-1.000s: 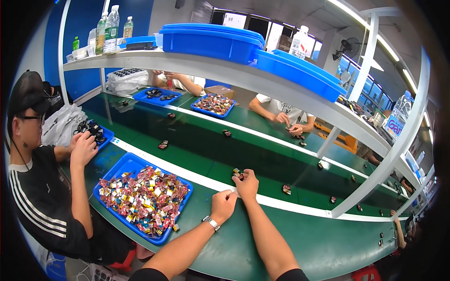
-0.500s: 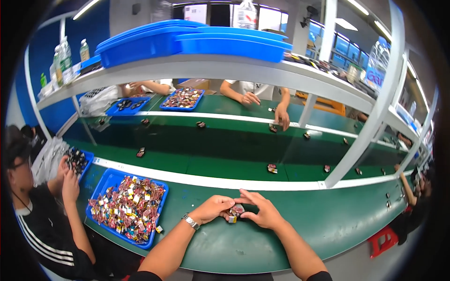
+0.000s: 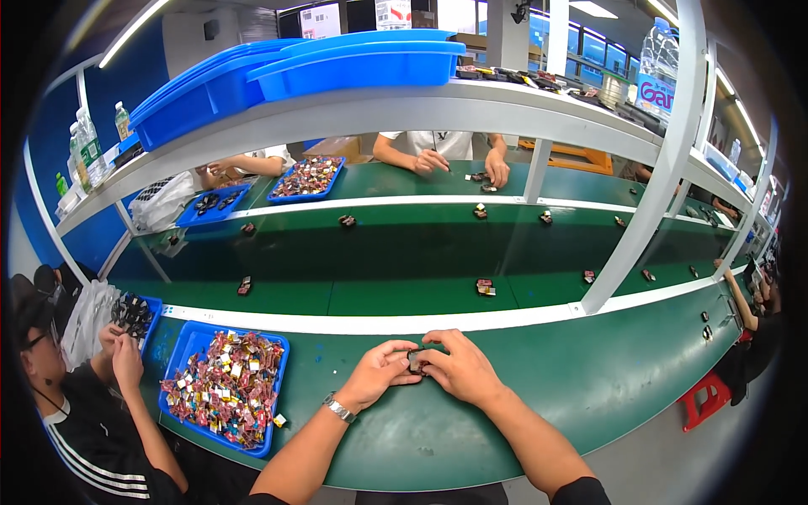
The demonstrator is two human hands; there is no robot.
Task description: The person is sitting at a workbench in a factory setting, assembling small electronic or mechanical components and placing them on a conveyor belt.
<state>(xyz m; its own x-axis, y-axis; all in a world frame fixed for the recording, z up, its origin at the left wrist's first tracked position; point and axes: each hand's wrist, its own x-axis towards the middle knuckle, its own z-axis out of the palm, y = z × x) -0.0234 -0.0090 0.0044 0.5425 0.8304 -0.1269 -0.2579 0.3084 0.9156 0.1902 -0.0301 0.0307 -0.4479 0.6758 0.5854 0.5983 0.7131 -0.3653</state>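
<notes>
Over the green work surface (image 3: 396, 446), both hands meet around a small electronic assembly (image 3: 415, 360), a flat piece with a dark, greyish face. My left hand (image 3: 379, 372) wears a metal-band watch and grips its left edge between thumb and fingers. From the right, my right hand (image 3: 461, 369) closes its thumb and fingertips on the same piece, hiding part of it. To the left of my hands stands a blue tray (image 3: 281, 370) heaped with small reddish parts bearing white and yellow pieces. One loose part (image 3: 279, 420) lies at the tray's right edge.
A white rail (image 3: 353, 321) separates my surface from the dark green conveyor belt (image 3: 396, 252), which carries scattered small assemblies. Overhead runs a shelf with blue trays (image 3: 353, 76). A co-worker (image 3: 93, 421) sits at left handling black parts; another person's hands (image 3: 497, 168) work across the belt.
The assembly has turned in my hands: its reddish, yellow-and-white side showed before, a dark face shows now. My right fingers have closed in over it. The view has shifted slightly.
</notes>
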